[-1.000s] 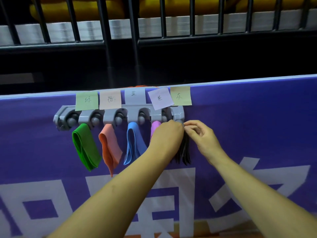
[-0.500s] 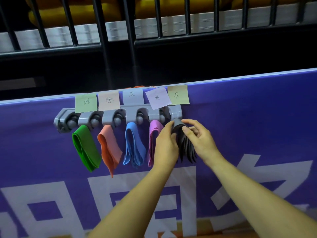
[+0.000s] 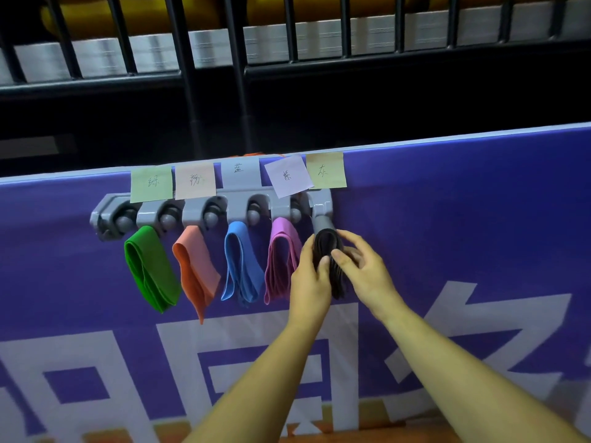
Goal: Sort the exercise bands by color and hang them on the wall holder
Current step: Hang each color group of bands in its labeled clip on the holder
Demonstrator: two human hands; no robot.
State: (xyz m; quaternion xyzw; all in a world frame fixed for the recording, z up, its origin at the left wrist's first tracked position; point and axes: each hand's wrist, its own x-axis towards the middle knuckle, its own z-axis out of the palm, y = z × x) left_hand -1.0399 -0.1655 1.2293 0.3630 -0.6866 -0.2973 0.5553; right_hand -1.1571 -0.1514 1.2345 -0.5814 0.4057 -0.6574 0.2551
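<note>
A purple banner (image 3: 447, 225) printed with big white block characters fills the scene, its surface smooth and slightly glossy, with a pale strip along its top edge. Two bare forearms reach up from the bottom of the view.

The left hand (image 3: 311, 279) curls round the left side of a dark bundle of bands (image 3: 339, 282), thumb pressed on its front. The right hand (image 3: 367, 273) pinches the same bundle from the right between thumb and bent fingers. The bundle is a thick, ribbed stack of thin black loops, and its rounded top sits at the tip of a grey peg (image 3: 323, 222) at the right end of the wall holder (image 3: 281, 207).

The holder is a grey moulded plastic rail fixed to the banner, with rounded slots and ball-shaped rollers. To the left of the hands hang four flat, matte rubbery loops, folded and limp: a pink-purple band (image 3: 281, 251), touching the left hand, then a blue band (image 3: 240, 260), an orange band (image 3: 195, 266) and a green band (image 3: 150, 270).

Five square paper notes (image 3: 195, 180) with handwritten characters line the rail's top, one above each place.

Beyond the banner stands a black metal railing (image 3: 188, 59) of upright bars, with pale ribbed panels and yellow shapes behind it.
</note>
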